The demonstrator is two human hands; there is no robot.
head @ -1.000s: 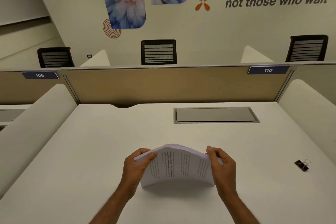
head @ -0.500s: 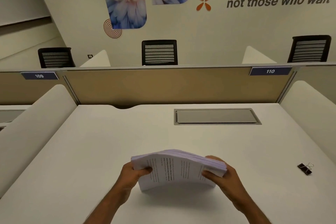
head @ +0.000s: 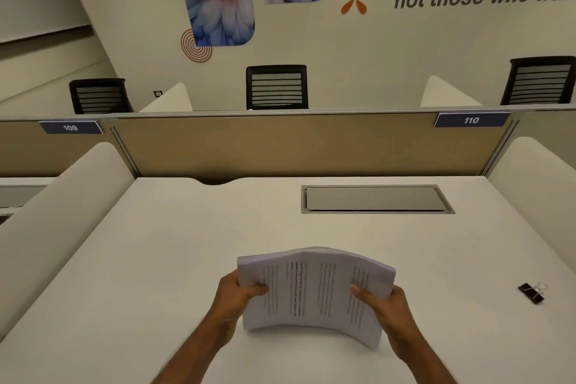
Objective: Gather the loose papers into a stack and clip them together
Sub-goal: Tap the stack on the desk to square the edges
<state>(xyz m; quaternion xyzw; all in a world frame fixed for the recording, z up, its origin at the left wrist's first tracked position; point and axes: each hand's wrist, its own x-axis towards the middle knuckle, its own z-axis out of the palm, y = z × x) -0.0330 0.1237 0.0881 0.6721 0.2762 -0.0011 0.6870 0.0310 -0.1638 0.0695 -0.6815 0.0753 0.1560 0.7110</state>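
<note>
White desk (head: 156, 259) fills this booth, closed at its far edge by a tan partition (head: 296, 146) that carries number plates 109 and 110. Behind it, three black mesh-backed chairs (head: 276, 87) stand before a wall (head: 358, 50) with flower prints and dark lettering.

Near the desk's front edge, about midway along it, the person holds the stack of papers (head: 314, 290) up on its lower edge. The printed sheet faces them and the pages are bowed across their width. The left hand (head: 237, 296) grasps the stack's left side with the thumb over the front sheet. The right hand (head: 386, 305) grasps the right side the same way. The lower edge seems to rest on the desk, though from here that is hard to be sure of.

A black binder clip (head: 532, 292) lies by the desk's right edge, well apart from the stack. A grey hatch (head: 375, 199) sits flush in the desk towards its far right corner.
</note>
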